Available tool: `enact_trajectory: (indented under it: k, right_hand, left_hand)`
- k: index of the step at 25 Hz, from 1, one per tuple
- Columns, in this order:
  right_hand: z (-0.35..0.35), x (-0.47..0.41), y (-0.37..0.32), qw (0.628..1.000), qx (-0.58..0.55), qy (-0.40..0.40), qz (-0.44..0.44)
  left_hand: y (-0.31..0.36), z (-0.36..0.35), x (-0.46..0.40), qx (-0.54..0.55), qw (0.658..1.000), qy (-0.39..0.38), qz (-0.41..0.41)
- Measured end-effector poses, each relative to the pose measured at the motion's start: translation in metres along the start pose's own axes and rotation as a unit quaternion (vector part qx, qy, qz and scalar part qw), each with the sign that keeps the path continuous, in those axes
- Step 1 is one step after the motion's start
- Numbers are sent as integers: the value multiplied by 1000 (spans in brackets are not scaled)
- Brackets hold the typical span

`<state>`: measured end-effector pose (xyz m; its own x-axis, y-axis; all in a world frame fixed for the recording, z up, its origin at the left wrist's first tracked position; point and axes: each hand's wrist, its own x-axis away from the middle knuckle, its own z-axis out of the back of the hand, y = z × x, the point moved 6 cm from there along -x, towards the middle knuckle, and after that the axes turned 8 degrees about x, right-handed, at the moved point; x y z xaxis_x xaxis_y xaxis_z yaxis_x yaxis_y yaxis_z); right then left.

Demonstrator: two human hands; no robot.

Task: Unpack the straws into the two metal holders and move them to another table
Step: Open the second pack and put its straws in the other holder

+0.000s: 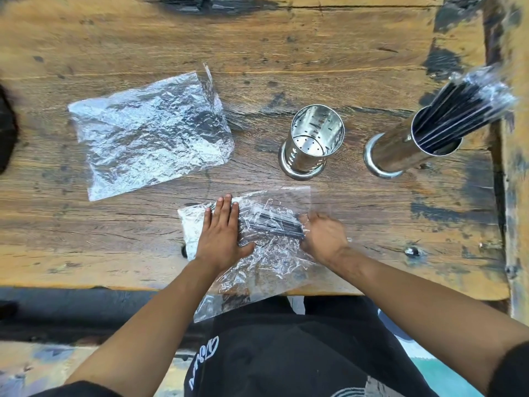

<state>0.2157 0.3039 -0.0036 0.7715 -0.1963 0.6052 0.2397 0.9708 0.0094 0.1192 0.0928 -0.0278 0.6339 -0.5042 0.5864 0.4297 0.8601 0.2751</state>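
Note:
A clear plastic bag (266, 262) lies at the table's near edge with a bundle of black straws (272, 222) inside. My left hand (221, 233) presses flat on the bag's left part, fingers straight. My right hand (323, 234) is blurred and grips the right end of the straw bundle through the bag. Behind them stands an empty perforated metal holder (312, 141). To its right a second metal holder (406, 147) is filled with wrapped black straws (463, 101) that stick out of its top.
An empty crumpled plastic bag (148, 130) lies flat at the left middle of the worn wooden table (286, 53). A raised wooden edge (515, 167) runs down the right side. A dark object (7, 130) sits at the far left edge.

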Motion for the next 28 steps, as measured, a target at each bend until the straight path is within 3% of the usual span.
enact_trajectory:
  k: [7,12,21,25,28]
  right_hand:
    - [1,-6,-3,998,45,-34,26]
    - [1,-5,2,999,-35,-22,-5]
    - [-8,7,35,994,-74,-73,-33]
    - [-9,17,47,985,-129,-95,-60]
    - [-3,22,57,976,-180,-103,-65]
  left_hand:
    - [1,1,-1,-19,1000,-5,21]
    - [2,3,-1,-21,999,-11,43]
    - [-13,5,9,7,996,-27,85]
    - [-10,18,17,29,992,27,118]
    - [3,19,21,46,994,54,82]
